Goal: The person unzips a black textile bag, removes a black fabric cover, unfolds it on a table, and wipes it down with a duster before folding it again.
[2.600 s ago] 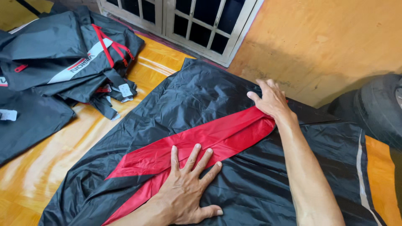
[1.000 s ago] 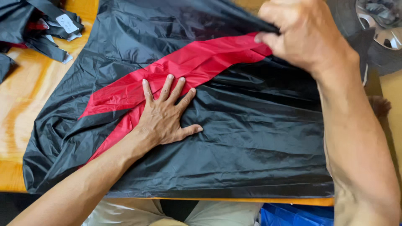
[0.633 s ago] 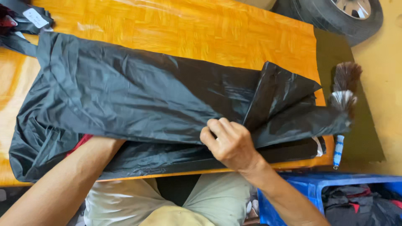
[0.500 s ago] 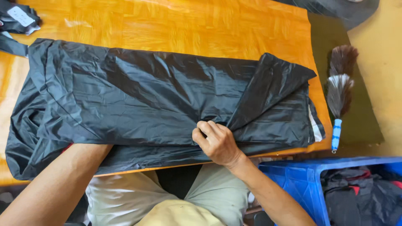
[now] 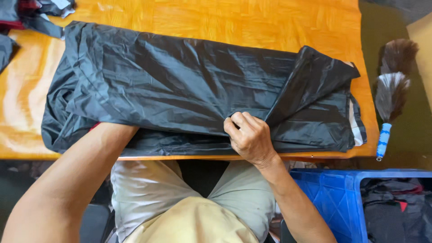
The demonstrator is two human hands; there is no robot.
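- Head view: a black raincoat [image 5: 180, 94] of thin, glossy fabric lies folded lengthwise across an orange wooden table [image 5: 252, 22], its near edge flush with the table's 6 o'clock rim.
- The right hand [image 5: 249, 137] is closed in a fist on the folded edge of the garment, at about 5 o'clock of the sheet — knuckles up, cloth pinched under the fingers.
- The left hand is out of sight; the left forearm [image 5: 85, 166] runs under the top layer at 7 o'clock, so whether those fingers are apart or together cannot be told.
- The cloth looks light, limp and slippery, creasing readily — a judgement from its sheen and wrinkles; folded edges and corners seem the surest places to take hold.
- At 3 o'clock a feather duster [image 5: 389, 94] with a blue handle lies off the table; a blue plastic crate [image 5: 333, 198] sits at 4 o'clock.
- More dark garments [image 5: 27, 13] are heaped at 10 o'clock.
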